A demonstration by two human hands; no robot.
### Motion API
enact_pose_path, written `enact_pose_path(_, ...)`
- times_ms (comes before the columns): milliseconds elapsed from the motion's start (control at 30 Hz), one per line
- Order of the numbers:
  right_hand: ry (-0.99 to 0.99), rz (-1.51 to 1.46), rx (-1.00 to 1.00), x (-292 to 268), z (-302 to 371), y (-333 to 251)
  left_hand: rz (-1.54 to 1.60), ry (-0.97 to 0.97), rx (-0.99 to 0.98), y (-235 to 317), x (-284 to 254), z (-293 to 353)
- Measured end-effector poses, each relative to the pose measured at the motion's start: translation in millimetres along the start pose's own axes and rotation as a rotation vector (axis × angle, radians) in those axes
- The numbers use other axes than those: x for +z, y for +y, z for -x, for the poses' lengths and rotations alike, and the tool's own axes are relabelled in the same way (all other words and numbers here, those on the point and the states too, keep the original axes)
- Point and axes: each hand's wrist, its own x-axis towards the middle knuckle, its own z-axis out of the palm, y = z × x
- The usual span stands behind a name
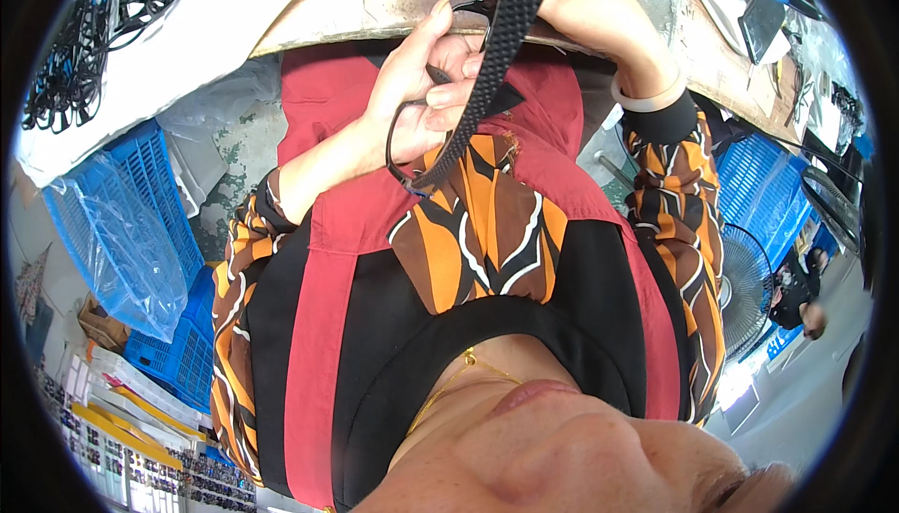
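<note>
At 12 o'clock, black textured piece (510, 36) is gripped by left hand (405, 92), fingers curled; right hand (585, 3), 1 o'clock, is part-hidden, pinch can't be told. Piece isn't set down yet; work left on it can't be judged. Black loops (66, 82) are heaped at 10.

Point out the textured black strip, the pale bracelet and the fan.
Textured black strip (507, 40): head view, on the middle of its broad dimpled face.
Pale bracelet (647, 102): head view, on the near side of its band.
Fan (747, 290): head view, on its round grille.
</note>
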Motion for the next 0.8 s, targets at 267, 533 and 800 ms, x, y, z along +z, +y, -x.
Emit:
enact_pose_path(267, 0.348, -0.270, -0.141, 5, 27, 9, -0.539, -0.053, 0.259, -4, 20, 7)
enact_pose_path(533, 0.471, 0.182, -0.418, 17, 14, 12, -1.218, -0.019, 1.446, 37, 33, 3)
enact_pose_path(800, 0.622, 0.835, -0.636, 12, 18, 24, -0.639, -0.063, 1.228, 92, 71, 9)
